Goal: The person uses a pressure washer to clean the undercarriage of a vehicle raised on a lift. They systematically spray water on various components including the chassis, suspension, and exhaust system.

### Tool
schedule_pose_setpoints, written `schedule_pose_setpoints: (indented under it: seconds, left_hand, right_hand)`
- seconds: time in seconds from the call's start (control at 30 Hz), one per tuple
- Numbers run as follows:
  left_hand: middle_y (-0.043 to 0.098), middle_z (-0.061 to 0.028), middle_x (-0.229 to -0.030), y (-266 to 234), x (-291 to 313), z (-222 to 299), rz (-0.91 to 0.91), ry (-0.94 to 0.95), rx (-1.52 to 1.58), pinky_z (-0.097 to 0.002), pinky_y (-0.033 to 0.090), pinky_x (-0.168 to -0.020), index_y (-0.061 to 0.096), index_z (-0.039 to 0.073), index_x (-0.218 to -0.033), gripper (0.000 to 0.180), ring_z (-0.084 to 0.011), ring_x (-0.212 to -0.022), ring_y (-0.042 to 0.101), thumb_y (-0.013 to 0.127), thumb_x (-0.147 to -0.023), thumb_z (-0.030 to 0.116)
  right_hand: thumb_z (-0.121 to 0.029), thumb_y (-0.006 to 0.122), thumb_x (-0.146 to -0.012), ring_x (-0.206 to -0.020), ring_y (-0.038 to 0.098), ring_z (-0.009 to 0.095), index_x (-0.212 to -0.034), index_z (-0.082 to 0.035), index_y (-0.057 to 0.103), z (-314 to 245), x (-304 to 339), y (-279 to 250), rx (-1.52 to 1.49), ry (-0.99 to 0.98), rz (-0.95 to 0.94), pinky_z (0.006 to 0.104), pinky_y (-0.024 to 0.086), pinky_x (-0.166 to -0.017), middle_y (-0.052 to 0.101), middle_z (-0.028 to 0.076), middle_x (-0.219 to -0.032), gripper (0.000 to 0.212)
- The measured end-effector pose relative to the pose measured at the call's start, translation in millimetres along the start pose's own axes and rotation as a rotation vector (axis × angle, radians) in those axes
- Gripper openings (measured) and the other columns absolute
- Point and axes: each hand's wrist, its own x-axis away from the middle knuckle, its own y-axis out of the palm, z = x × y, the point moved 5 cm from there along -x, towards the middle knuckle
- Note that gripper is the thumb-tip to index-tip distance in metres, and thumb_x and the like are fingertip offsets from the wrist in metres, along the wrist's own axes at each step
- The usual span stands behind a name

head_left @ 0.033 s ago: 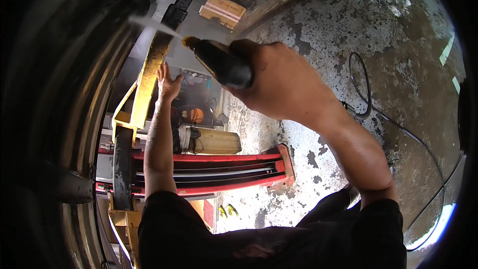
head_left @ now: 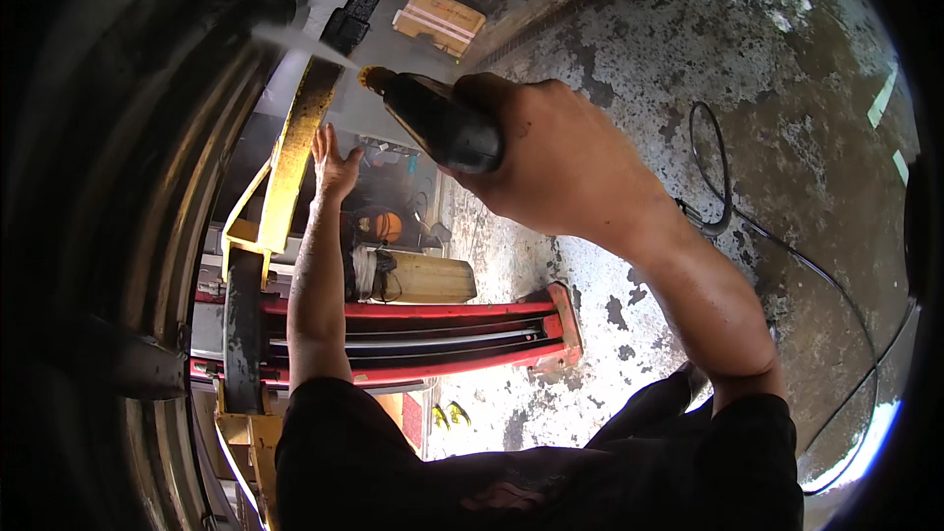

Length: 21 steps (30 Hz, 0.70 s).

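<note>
My right hand [head_left: 575, 152] is wrapped round a black spray gun [head_left: 442, 123] with a yellowish nozzle, held up in front of me. A pale, misty jet [head_left: 305, 44] shoots from the nozzle toward the upper left, at a dark, ribbed metal body [head_left: 162, 226] that fills the left side. Lower down, my left hand [head_left: 337, 165] reaches forward with fingers spread, beside a yellow metal beam [head_left: 293, 172]. Whether its fingertips touch the beam I cannot tell. Nothing shows in that hand.
A red steel frame [head_left: 462, 366] stretches below my left forearm. Beyond it are a pale yellowish container [head_left: 428, 278] and an orange round object [head_left: 387, 227]. A cardboard box [head_left: 442, 20] sits farther off. The black hose [head_left: 806, 261] trails across the worn, patchy floor [head_left: 629, 69] at right.
</note>
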Motion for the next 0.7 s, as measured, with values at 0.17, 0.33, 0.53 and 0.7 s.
schedule_pose_setpoints:
  seconds: [0.17, 0.33, 0.53, 0.7]
  left_hand:
    - [0.018, -0.0227, -0.162, -5.9, -1.8, -6.9, -0.086, -0.155, -0.020, -0.0497, 0.016, -0.122, 0.019, 0.007, -0.157, 0.085, -0.0450, -0.149, 0.013, 0.061, -0.092, 0.044]
    - [0.017, -0.0238, -0.162, -20.0, -18.4, -23.3, -0.144, -0.248, -0.071, -0.0480, 0.010, -0.123, 0.015, 0.003, -0.156, 0.097, -0.0427, -0.150, 0.009, 0.065, -0.087, 0.048]
    - [0.031, -0.0249, -0.154, -6.8, -68.5, -45.9, -0.104, -0.231, 0.026, -0.0501, 0.024, -0.119, 0.023, 0.004, -0.153, 0.100, -0.0427, -0.144, 0.025, 0.072, -0.079, 0.049]
    - [0.037, -0.0251, -0.149, -21.4, -81.5, -104.1, -0.033, -0.181, 0.246, -0.0498, 0.030, -0.115, 0.029, 0.005, -0.149, 0.099, -0.0417, -0.140, 0.033, 0.080, -0.072, 0.042]
  right_hand:
    - [-0.020, 0.069, -0.078, -0.084, 0.070, 0.041, -0.103, -0.001, 0.063, 1.2, 17.9, -9.9, 0.068, 0.041, -0.124, 0.0467, 0.057, -0.076, 0.069, 0.023, -0.084, 0.032]
    - [-0.021, 0.073, -0.081, -0.082, 0.071, 0.036, -0.114, -0.011, 0.066, 6.4, 22.0, -35.0, 0.070, 0.045, -0.004, 0.0437, 0.056, -0.075, 0.072, 0.018, -0.089, 0.035]
    - [-0.018, 0.075, -0.079, -0.082, 0.072, 0.035, -0.117, -0.011, 0.065, 6.8, 29.8, -52.8, 0.131, 0.075, -0.067, 0.0429, 0.056, -0.075, 0.073, 0.017, -0.091, 0.039]
    - [-0.015, 0.077, -0.077, -0.083, 0.073, 0.032, -0.121, -0.010, 0.064, -7.2, 36.8, -68.6, 0.040, 0.026, -0.083, 0.0422, 0.057, -0.075, 0.073, 0.016, -0.092, 0.045]
